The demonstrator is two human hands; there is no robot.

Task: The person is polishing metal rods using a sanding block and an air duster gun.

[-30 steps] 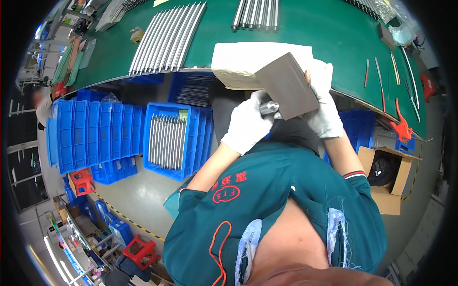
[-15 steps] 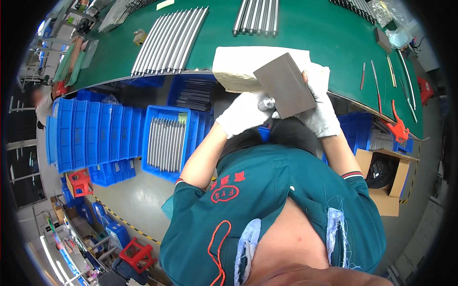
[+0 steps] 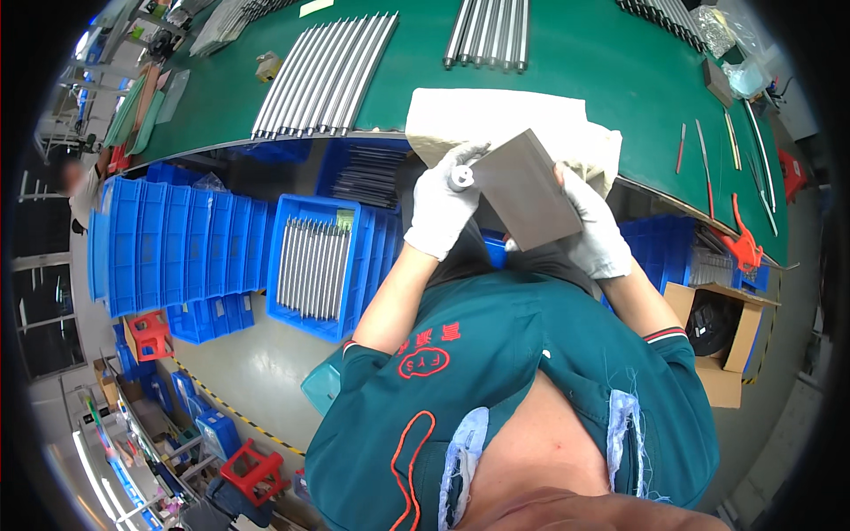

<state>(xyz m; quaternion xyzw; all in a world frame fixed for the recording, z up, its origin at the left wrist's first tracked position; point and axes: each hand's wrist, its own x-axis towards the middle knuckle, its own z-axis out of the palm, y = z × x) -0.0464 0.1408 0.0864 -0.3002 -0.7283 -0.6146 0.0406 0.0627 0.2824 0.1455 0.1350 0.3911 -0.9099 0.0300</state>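
My left hand (image 3: 443, 208), in a white glove, is closed round a metal piece with a round end (image 3: 461, 178). The end shows a dark centre and faces up; the rest of the piece is hidden in the fingers. A flat grey-brown rectangular block (image 3: 529, 193) is gripped at its right side by my gloved right hand (image 3: 595, 226), thumb along the edge. The block is tilted in front of my lap, its left corner right beside the metal piece. Behind both hands a cream cloth (image 3: 496, 111) lies over the table edge.
On the green table (image 3: 611, 80) lie rows of silver shafts (image 3: 328, 75) and thin tools (image 3: 706, 168). A blue crate of rods (image 3: 310, 270) stands left of me, beside stacked blue crates (image 3: 181, 248). An open cardboard box (image 3: 735, 336) sits at right.
My left hand has turned upward, and the metal piece's round end now points up, to the left of where it was. The block has shifted slightly down, still in my right hand.
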